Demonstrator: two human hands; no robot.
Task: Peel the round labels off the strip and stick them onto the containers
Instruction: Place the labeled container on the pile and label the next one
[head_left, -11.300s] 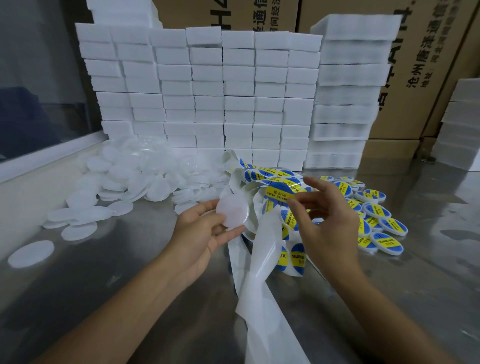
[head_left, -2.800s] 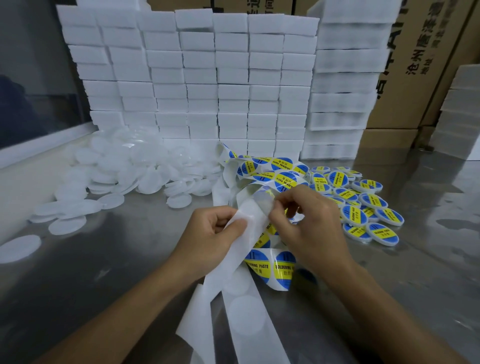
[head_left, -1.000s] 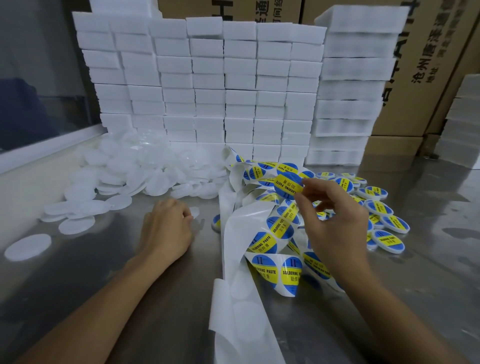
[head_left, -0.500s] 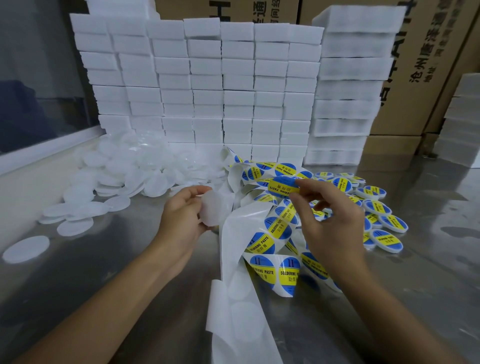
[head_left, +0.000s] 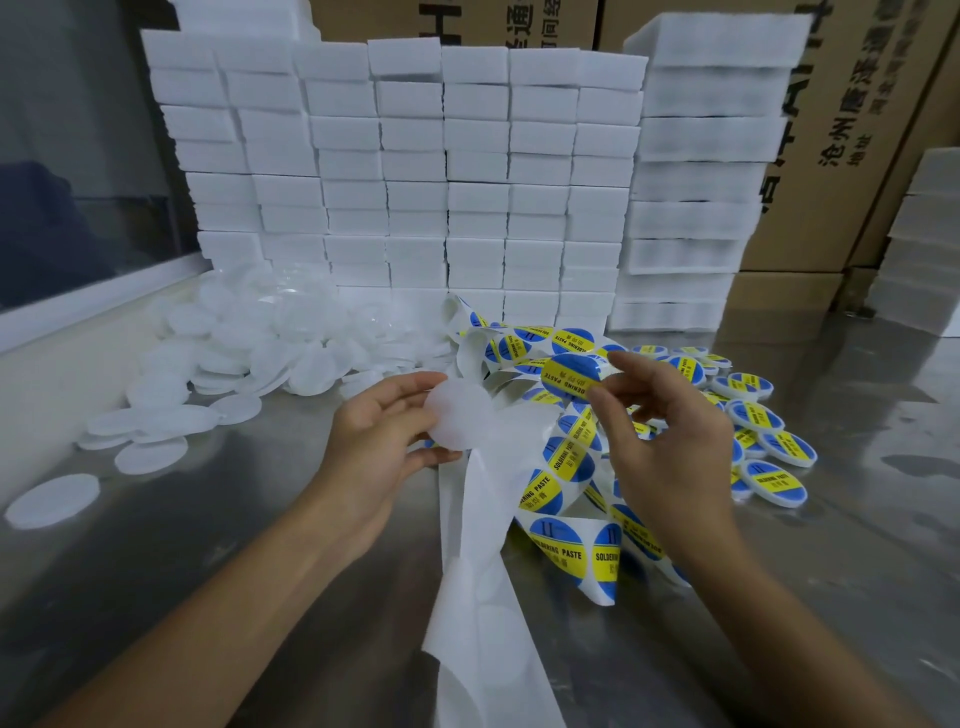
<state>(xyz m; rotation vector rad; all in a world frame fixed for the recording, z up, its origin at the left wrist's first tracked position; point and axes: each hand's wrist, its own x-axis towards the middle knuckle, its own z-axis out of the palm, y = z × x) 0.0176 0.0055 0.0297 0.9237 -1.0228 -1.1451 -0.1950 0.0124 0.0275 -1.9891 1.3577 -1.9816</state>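
Observation:
My left hand (head_left: 382, 447) holds a blank white round container (head_left: 460, 415) by its edge, above the metal table. My right hand (head_left: 660, 447) pinches a peeled blue and yellow round label (head_left: 571, 376) just right of and slightly above that container, apart from it. The label strip (head_left: 563, 478) lies tangled between and under my hands, with its bare white backing (head_left: 478, 597) trailing toward me. A heap of unlabelled white containers (head_left: 249, 353) is at the left. Labelled containers (head_left: 758, 421) lie in a pile at the right.
Stacks of white foam blocks (head_left: 441, 171) form a wall across the back of the steel table (head_left: 156, 571). Brown cartons (head_left: 841, 104) stand behind and to the right. More white stacks (head_left: 924, 244) sit at the far right edge.
My left hand has lifted a blank container off the table and brought it toward the right hand. My right hand still pinches the peeled label, now a little closer to the container.

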